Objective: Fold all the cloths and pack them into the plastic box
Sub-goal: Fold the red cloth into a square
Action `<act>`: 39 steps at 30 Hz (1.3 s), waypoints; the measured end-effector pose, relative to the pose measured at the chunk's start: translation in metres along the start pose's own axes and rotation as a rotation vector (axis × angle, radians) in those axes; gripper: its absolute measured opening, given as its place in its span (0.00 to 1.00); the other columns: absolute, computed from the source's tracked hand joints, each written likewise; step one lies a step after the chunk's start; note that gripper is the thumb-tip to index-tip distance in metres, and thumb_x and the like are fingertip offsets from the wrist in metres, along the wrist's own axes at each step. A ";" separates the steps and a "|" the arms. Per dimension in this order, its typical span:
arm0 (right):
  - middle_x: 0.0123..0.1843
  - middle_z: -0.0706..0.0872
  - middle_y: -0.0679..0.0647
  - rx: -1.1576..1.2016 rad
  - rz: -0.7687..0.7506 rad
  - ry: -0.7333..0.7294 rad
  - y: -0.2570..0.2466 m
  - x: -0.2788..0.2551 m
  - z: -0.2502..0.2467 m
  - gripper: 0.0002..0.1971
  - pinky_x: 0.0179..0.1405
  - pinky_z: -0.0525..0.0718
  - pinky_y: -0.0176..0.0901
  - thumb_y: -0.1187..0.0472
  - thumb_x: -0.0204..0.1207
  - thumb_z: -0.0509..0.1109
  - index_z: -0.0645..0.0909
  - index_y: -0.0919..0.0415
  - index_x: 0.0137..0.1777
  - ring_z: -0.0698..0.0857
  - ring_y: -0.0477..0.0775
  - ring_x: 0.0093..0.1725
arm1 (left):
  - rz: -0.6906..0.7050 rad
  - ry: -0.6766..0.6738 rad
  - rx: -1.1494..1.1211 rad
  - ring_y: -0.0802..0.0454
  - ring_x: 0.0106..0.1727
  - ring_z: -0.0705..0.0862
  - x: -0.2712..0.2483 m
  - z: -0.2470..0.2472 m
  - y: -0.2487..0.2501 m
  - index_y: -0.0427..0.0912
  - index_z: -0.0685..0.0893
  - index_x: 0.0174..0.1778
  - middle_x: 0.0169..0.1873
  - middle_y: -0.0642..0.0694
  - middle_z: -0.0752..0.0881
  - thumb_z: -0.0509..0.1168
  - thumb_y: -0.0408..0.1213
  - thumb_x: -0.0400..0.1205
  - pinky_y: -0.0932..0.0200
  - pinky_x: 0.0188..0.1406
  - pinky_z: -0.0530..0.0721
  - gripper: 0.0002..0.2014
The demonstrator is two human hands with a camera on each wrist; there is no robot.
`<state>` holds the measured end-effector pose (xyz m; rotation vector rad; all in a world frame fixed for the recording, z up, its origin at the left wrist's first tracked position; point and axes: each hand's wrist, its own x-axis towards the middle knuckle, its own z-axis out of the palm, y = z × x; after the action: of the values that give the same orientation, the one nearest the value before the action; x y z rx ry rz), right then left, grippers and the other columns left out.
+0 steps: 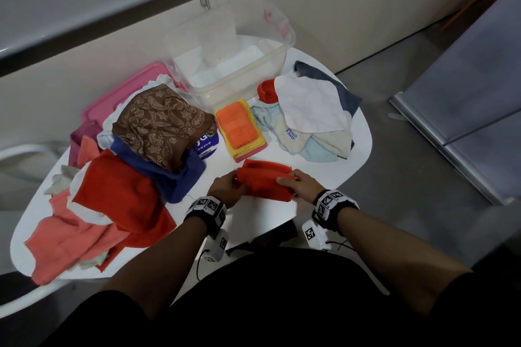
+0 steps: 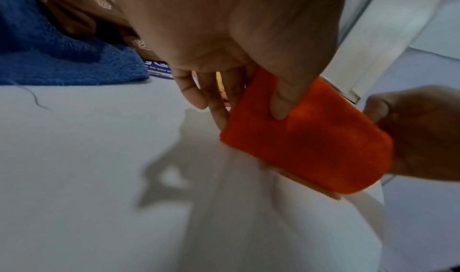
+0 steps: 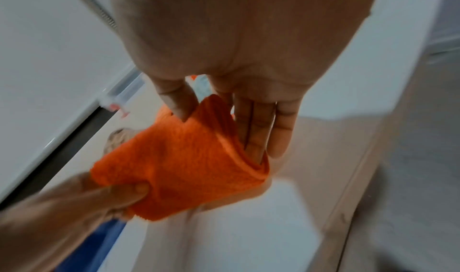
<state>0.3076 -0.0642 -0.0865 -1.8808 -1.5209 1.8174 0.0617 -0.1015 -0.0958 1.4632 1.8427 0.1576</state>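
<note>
Two hands are working one orange cloth point(image 1: 263, 182) at the near edge of the white tabletop point(image 1: 358, 138), and both are gripping it. Over on the left hand point(image 1: 227, 187), the thumb is pressing into the top of the cloth while the fingers point(image 2: 219, 111) are tucking underneath, pinching its left end; the left wrist view is showing the cloth point(image 2: 308, 148) doubled over and lifted clear of the tabletop point(image 2: 87, 168). On the other side, the right hand point(image 1: 300, 183) is pinching the right end, thumb on top, and in the right wrist view the long fingers point(image 3: 259, 130) are lying straight along a rolled fold of the cloth point(image 3: 179, 158). Just beyond the hands, a neat stack of folded cloths point(image 1: 241, 128) is sitting with an orange one on top and yellow and pink edges peeking out below. Behind that stack, touching it or nearly so, the clear plastic box point(image 1: 225, 73) is standing open at the far edge, and I cannot tell whether anything is packed inside yet. To the left, a big loose heap is sprawling: a brown patterned cloth point(image 1: 160, 124) is lying over a blue towel point(image 1: 180, 175), with a red cloth point(image 1: 118, 191) and a salmon cloth point(image 1: 70, 236) spilling toward the near corner. A pink lid point(image 1: 107, 101) is showing under the back of that heap. To the right, a second pile is waiting, topped by a white cloth point(image 1: 313, 104) over pale blue and cream towels.
</note>
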 end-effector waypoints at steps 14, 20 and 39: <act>0.57 0.85 0.68 -0.285 0.032 0.213 -0.004 0.020 0.011 0.14 0.51 0.76 0.48 0.56 0.83 0.63 0.73 0.63 0.64 0.83 0.68 0.58 | -0.202 0.048 -0.010 0.32 0.54 0.85 0.012 0.025 0.006 0.41 0.76 0.58 0.50 0.35 0.87 0.60 0.53 0.85 0.45 0.53 0.83 0.18; 0.64 0.82 0.68 -0.341 0.118 0.240 -0.014 0.029 0.011 0.18 0.59 0.77 0.50 0.53 0.83 0.64 0.73 0.64 0.66 0.80 0.69 0.64 | -0.299 0.073 0.013 0.31 0.56 0.84 0.014 0.025 0.012 0.40 0.73 0.62 0.54 0.33 0.86 0.60 0.55 0.84 0.42 0.56 0.82 0.21; 0.55 0.87 0.56 -1.016 -0.214 0.116 -0.022 0.031 -0.011 0.13 0.48 0.79 0.47 0.50 0.76 0.65 0.81 0.54 0.55 0.86 0.62 0.55 | 0.311 0.180 0.358 0.40 0.62 0.77 0.003 0.026 0.037 0.48 0.77 0.66 0.64 0.44 0.78 0.64 0.50 0.81 0.47 0.56 0.76 0.19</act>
<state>0.2975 -0.0262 -0.0897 -1.9253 -2.7613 0.8282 0.1063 -0.0956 -0.0962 2.0418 1.8391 0.1165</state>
